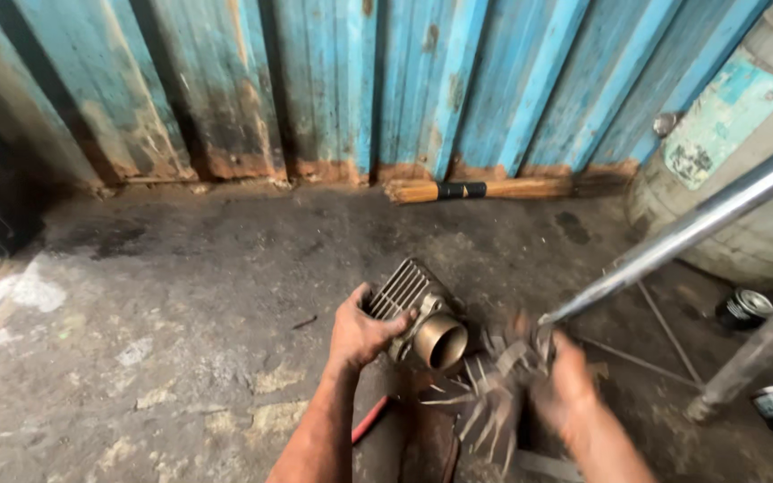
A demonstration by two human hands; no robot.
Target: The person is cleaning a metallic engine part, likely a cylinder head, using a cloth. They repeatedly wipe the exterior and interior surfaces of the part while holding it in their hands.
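The left hand (361,333) has its fingers wrapped around one finned metal engine cylinder (418,317), whose round open bore faces about five o'clock, held just above the concrete floor (181,295). The right hand (564,389), at three o'clock from the cylinder, is blurred, its fingers closed on one frayed brush (489,394) touching the cylinder's lower edge. Farther out lie one broom (485,190) at twelve o'clock, two small cans (744,309) at three, and one red-handled tool (370,419) at seven.
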